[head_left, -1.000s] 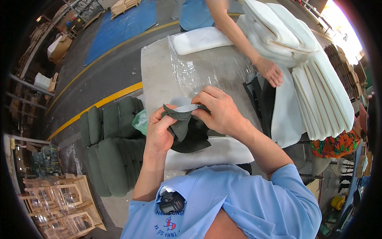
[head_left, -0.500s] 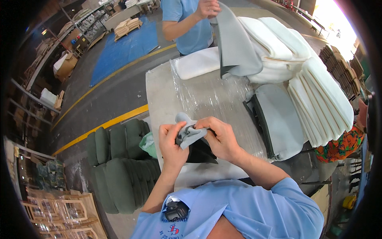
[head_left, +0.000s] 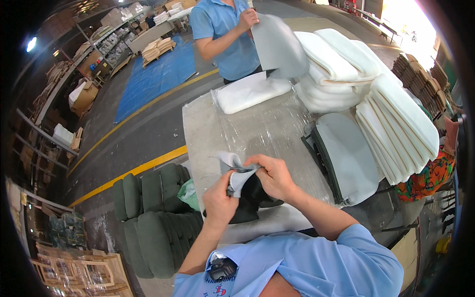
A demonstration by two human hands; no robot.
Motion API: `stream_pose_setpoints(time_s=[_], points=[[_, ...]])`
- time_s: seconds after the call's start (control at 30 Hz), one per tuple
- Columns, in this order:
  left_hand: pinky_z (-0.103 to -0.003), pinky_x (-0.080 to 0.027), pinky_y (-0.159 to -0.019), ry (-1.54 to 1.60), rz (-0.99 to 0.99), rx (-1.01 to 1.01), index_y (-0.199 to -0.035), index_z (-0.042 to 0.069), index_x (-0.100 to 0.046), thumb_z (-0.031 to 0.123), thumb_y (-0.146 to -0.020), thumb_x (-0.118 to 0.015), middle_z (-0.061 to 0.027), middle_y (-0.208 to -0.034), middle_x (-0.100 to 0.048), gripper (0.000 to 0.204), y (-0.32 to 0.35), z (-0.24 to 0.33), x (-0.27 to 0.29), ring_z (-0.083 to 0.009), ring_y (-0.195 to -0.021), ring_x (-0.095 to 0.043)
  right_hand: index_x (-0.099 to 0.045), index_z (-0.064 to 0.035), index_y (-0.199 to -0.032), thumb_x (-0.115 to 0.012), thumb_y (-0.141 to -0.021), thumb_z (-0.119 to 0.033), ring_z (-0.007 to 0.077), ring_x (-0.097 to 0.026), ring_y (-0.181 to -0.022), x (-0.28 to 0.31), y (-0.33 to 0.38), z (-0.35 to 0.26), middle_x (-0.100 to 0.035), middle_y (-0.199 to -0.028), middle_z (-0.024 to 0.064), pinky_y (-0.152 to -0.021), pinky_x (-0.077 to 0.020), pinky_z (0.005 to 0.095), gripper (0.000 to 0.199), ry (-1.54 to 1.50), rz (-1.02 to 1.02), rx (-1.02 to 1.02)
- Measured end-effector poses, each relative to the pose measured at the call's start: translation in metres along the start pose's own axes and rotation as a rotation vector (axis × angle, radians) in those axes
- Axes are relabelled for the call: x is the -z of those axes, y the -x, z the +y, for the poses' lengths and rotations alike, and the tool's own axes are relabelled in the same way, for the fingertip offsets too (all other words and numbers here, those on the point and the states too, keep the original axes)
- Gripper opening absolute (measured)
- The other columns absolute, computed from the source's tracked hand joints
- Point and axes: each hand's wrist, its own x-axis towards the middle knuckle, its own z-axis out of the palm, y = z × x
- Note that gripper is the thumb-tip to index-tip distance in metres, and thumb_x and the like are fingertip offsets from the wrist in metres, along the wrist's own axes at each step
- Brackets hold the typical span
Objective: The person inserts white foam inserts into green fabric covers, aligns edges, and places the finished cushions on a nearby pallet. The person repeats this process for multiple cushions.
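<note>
Bunched between my two hands, above the near side of the table, is a grey-and-black fabric cover (head_left: 240, 179). My left hand (head_left: 220, 202) pinches its grey edge with thumb and fingers. From the other side, my right hand (head_left: 273, 177) is closed on the same edge, and the black part hangs below. Across the table a co-worker's hand (head_left: 248, 20) holds up a grey cover (head_left: 279, 47) over a white foam pad (head_left: 250, 93). A pile of grey covers with black undersides (head_left: 349, 156) lies to my right.
Folded white pads (head_left: 331, 57) and a leaning stack of white pads (head_left: 396, 128) fill the table's far right. Dark green cushions (head_left: 161, 245) sit at the lower left, near a light green cloth (head_left: 188, 194). Clear plastic film covers part of the table (head_left: 203, 128).
My hands have turned the fabric's grey edge, and its black part hangs in a different shape. The co-worker's grey cover has swung left and up, away from the white pads.
</note>
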Motion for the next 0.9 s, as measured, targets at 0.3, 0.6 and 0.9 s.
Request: stream_pose_setpoints(time_s=[0.3,0.6,0.9], points=[[-0.029,-0.054,-0.083,0.537,-0.110,0.186,-0.102,0.001,-0.072,-0.008,-0.086,-0.070,-0.0057,-0.102,-0.076,0.019,-0.025,-0.044,0.012,-0.0142,-0.093,-0.070,-0.073,0.0026,-0.115,-0.067,-0.104,-0.020,0.0070,-0.063,-0.087,0.019,-0.003,0.011,-0.072,-0.099,-0.0008,-0.080,-0.0518,0.0249,0.026,-0.760,-0.830,-0.533],[-0.039,-0.056,-0.105,1.658,-0.729,0.768,-0.142,-0.011,-0.055,-0.002,-0.092,-0.061,-0.0209,-0.135,-0.068,0.052,0.020,-0.070,0.011,-0.0273,-0.120,-0.071,-0.072,-0.0044,-0.098,-0.060,-0.112,-0.031,0.0042,-0.056,-0.083,0.040,-0.038,0.003,-0.065,-0.088,-0.0065,-0.075,-0.0502,0.0268,0.032,-0.691,-0.607,-0.440],[-0.042,-0.056,-0.107,1.764,-0.847,0.912,-0.145,-0.006,-0.055,0.039,-0.072,-0.097,-0.0171,-0.136,-0.069,0.095,0.076,-0.055,-0.009,-0.0290,-0.124,-0.069,-0.062,-0.0013,-0.076,-0.063,-0.107,-0.040,0.0107,-0.047,-0.068,0.008,-0.047,0.010,-0.053,-0.066,0.0012,-0.065,-0.0441,0.0341,0.050,-0.113,-0.546,0.042]])
